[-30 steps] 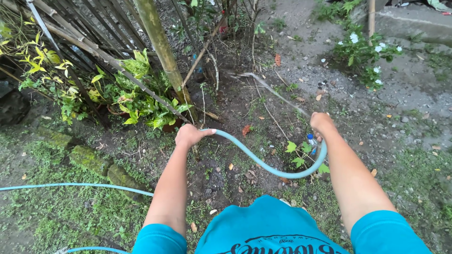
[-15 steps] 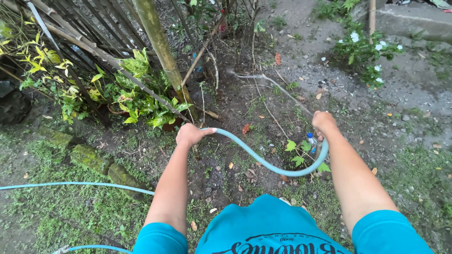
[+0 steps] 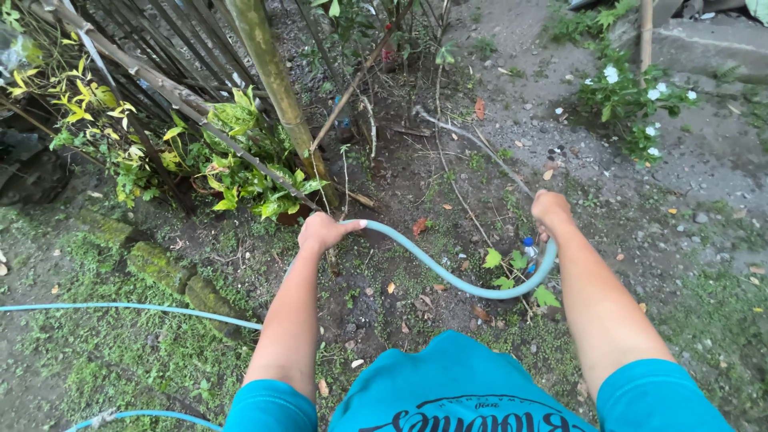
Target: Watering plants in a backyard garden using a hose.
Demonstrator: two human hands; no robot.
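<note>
The left hand [image 3: 322, 230] is closed around the hose [image 3: 448, 276], thumb laid along it. The right hand [image 3: 550, 211] is closed on the hose end, fist turned away, so the nozzle itself is hidden. Between the two hands the hose sags in a loop just above the soil. A thin jet of water [image 3: 472, 144] runs from the right hand up and to the left, over bare dark ground.

Under the right wrist stands a small seedling [image 3: 506, 262] with broad green leaves; a small blue-capped bottle [image 3: 529, 245] sits just beside it, close to the hose.

Further hose runs lie on the mossy ground at left: one straight length [image 3: 120, 307] and one curved length [image 3: 144, 415] near the bottom edge (both the same pale blue).

Ahead of the left hand, a leaning bamboo pole [image 3: 276, 80] rises from the soil, with a dark slatted fence [image 3: 160, 48] behind it and yellow-green shrubs [image 3: 228, 168] at its foot. Mossy stones [image 3: 160, 268] lie left of the left forearm. A white-flowered plant [image 3: 632, 96] grows at upper right, well apart from both hands, beside a concrete ledge [image 3: 704, 44].
</note>
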